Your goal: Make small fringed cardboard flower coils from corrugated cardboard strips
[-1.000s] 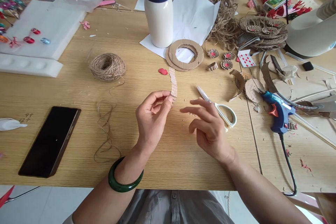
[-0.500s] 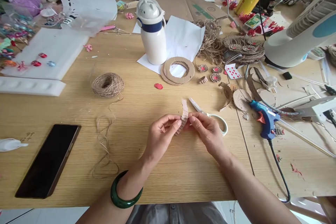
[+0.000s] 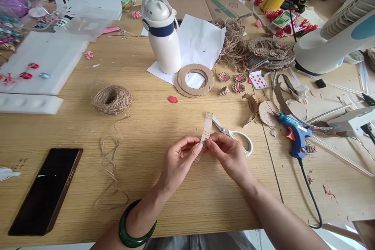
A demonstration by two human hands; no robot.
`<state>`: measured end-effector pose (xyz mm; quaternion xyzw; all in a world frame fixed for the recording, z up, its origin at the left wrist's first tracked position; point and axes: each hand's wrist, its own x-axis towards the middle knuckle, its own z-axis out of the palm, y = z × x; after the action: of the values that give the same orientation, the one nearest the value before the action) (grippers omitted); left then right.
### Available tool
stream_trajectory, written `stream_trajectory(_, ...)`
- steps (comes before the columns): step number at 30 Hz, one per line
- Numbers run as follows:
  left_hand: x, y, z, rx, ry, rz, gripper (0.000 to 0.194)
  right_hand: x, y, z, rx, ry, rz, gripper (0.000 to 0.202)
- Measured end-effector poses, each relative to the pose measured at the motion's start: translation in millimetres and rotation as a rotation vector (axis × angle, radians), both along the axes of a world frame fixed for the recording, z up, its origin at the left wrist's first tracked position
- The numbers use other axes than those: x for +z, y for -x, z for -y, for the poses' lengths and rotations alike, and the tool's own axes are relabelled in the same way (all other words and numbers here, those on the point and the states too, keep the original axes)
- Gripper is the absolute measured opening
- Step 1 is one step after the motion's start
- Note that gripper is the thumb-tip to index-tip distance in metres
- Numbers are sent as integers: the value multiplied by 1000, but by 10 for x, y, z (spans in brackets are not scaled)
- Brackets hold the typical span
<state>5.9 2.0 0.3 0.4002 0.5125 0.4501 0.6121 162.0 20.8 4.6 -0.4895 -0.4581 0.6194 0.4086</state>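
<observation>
A narrow strip of corrugated cardboard [image 3: 207,125] stands up between my two hands over the wooden table. My left hand [image 3: 183,160] pinches it from the left, thumb and forefinger closed on its middle. From the right, my right hand [image 3: 227,156] pinches the same strip, the fingertips of both hands nearly touching. Part of the strip shows below the fingers. Scissors with white handles [image 3: 240,140] lie just behind my right hand. Two cardboard rings [image 3: 208,88], small red discs [image 3: 172,99] and several cardboard rosettes with red centres [image 3: 238,88] lie farther back.
A blue glue gun [image 3: 299,136] with its cable lies at the right. A white bottle [image 3: 165,47] stands behind the rings. Twine [image 3: 113,100] and a phone [image 3: 47,191] are at the left. A white fan-like device [image 3: 316,50] stands at the back right.
The camera view has shifted slightly. The strip stands straighter and shows more of its flat face. My right fingertips have moved left along it, closer to my left fingertips.
</observation>
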Motion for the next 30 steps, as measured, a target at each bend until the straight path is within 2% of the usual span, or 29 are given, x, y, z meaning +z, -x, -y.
stream_trajectory(6, -29, 16, 0, 3, -25, -47, 14, -22, 15, 17, -45, 24, -91, 23)
stream_trajectory(9, -18, 16, 20, -26, -102, -136, 13, -38, 8, 11, -49, 31, -82, 24)
stream_trajectory(12, 6, 18, 33, 43, -325, -330, 8, -30, 3, 4, -66, 36, -52, 27)
stream_trajectory(15, 31, 32, 19, 137, -662, -590, 20, -4, 9, 9, -90, 29, -3, 31)
stream_trajectory(17, 38, 40, 4, 126, -788, -695, 26, 12, 14, 15, -89, 34, 2, 30)
stream_trajectory(20, 35, 35, -6, 101, -791, -724, 26, 23, 22, 23, -80, 56, -48, 29)
stream_trajectory(30, 43, 1, 11, 102, -655, -612, 24, 7, 36, 42, -33, 62, -136, 28)
